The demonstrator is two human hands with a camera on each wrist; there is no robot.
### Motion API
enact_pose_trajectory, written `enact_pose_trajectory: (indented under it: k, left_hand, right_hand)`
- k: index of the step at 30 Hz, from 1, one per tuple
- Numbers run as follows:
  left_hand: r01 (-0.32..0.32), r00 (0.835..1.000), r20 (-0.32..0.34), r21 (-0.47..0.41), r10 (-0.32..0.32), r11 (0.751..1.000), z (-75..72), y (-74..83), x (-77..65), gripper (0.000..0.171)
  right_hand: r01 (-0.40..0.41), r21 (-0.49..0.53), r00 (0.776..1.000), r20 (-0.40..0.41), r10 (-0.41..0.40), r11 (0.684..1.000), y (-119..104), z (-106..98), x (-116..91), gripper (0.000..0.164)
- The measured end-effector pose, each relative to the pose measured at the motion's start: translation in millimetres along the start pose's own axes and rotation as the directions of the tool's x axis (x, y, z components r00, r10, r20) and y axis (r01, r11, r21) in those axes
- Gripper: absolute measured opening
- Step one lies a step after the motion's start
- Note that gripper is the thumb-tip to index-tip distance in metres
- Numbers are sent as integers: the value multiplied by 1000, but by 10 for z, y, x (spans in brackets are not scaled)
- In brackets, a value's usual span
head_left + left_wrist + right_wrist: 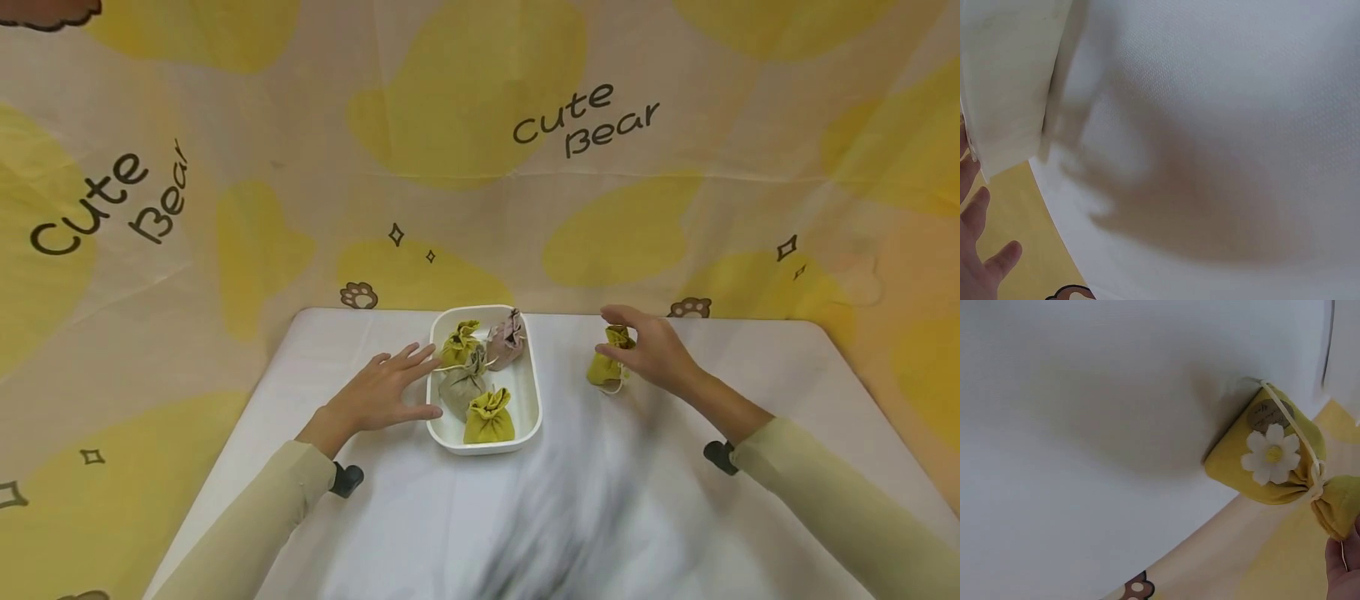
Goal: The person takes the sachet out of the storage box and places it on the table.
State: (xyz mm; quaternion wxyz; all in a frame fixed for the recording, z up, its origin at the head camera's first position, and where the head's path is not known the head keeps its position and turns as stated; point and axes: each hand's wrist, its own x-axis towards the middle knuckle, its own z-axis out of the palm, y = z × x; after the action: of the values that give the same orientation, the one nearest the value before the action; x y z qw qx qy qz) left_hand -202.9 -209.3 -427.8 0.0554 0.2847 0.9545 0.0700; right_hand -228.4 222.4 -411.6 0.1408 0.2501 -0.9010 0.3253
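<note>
In the head view a white tray (530,417) holds several drawstring pouches: a yellow one (489,421) in front, a grey-beige one (461,390), a yellow one (459,343) behind, and a pinkish one (506,342) at back right. My left hand (382,390) reaches over the tray's left rim, fingers and thumb spread, gripping nothing. Right of the tray, another yellow pouch (600,371) stands on the table. My right hand (652,350) is around its gathered top, with thumb in front and index finger above, both fairly straight. The right wrist view shows this pouch's white flower (1272,454) and cord.
A white-covered table (420,533) lies under everything. Behind it hangs a yellow-patterned cloth (465,217) printed with lettering, close to the table's back edge. A dark blurred streak (555,517) crosses the lower middle of the head view.
</note>
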Motion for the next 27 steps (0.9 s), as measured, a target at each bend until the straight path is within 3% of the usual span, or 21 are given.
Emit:
enact_pose_trajectory:
  k: [6, 14, 21, 27]
  left_hand:
    - [5, 1000, 7, -11, -5, 1000, -31, 28, 1, 90]
    - [-5, 1000, 4, -25, 6, 1000, -16, 29, 8, 90]
    - [-1, 1000, 6, -21, 1, 1000, -4, 12, 7, 90]
    - [3, 1000, 7, -37, -3, 999, -9, 0, -9, 91]
  right_hand:
    - [-35, 63, 995, 93, 29, 997, -238, 32, 78, 58]
    - [-1, 165, 989, 148, -24, 986, -537, 216, 104, 59]
    - [81, 255, 977, 173, -128, 964, -699, 444, 110, 56]
    - [60, 314, 963, 233, -138, 948, -828, 620, 88, 58]
